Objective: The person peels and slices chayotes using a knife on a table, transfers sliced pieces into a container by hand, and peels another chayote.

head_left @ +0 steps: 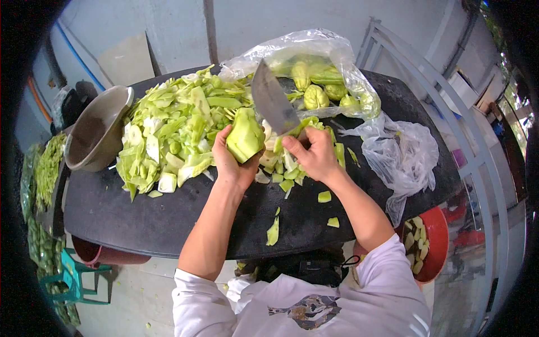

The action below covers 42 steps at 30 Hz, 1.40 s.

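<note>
My left hand (231,160) is closed around a peeled, pale green chayote (245,136) with flat cut faces, held above the dark table. In my right hand (314,150) is a broad-bladed knife (272,96), its blade tilted up and to the left, just right of the chayote. The handle is hidden by my fingers. To the left of my left hand lies a large heap of green peelings (174,126). Small cut pieces (287,178) lie on the table below and between my hands.
A clear plastic bag (314,42) with several whole chayotes (316,98) lies at the back. Crumpled plastic (401,151) is on the right. A grey basin (96,129) tilts at the left. A red bucket (439,241) with cut pieces stands below right; metal railing (474,163) runs beside.
</note>
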Each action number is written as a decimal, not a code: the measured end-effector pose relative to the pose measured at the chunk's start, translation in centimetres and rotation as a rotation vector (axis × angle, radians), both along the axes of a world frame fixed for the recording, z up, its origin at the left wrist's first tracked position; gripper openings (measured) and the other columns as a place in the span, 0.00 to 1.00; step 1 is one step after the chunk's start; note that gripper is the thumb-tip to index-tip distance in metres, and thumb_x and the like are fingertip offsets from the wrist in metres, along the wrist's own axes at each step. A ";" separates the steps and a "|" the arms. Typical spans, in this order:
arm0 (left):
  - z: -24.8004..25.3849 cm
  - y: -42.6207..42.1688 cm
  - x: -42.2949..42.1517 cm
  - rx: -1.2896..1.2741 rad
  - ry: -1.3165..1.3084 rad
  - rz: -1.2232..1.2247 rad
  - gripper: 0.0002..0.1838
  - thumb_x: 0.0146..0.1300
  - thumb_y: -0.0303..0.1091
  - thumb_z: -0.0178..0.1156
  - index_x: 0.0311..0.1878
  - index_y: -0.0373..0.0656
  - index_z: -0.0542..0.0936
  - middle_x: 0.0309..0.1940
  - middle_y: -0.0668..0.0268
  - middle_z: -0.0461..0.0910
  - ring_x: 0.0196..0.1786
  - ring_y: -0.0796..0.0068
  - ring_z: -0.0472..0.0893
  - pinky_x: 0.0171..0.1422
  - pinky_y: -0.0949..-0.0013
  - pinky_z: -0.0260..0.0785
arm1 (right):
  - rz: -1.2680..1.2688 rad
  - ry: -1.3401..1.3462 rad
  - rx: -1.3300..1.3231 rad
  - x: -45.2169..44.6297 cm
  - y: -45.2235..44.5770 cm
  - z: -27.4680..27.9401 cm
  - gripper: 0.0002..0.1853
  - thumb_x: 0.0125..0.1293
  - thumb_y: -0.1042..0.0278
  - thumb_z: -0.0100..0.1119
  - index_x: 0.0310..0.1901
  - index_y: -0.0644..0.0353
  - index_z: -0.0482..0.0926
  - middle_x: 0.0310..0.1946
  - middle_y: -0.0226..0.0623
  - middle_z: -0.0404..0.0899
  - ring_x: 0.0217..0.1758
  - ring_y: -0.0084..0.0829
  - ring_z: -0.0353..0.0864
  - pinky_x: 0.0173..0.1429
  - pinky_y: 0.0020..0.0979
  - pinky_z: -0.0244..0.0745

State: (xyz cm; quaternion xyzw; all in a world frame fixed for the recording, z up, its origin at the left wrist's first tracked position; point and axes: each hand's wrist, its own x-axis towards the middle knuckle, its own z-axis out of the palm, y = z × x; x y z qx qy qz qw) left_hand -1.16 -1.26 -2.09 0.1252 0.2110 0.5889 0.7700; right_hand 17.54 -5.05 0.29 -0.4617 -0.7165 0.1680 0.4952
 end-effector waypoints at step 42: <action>0.3 -0.7 0.0 0.174 0.192 -0.177 0.35 0.62 0.52 0.51 0.64 0.33 0.71 0.52 0.46 0.79 0.50 0.57 0.81 0.53 0.61 0.75 | -0.187 0.247 -0.415 3.9 2.9 -1.1 0.35 0.70 0.30 0.49 0.29 0.62 0.78 0.18 0.28 0.73 0.18 0.20 0.73 0.21 0.22 0.68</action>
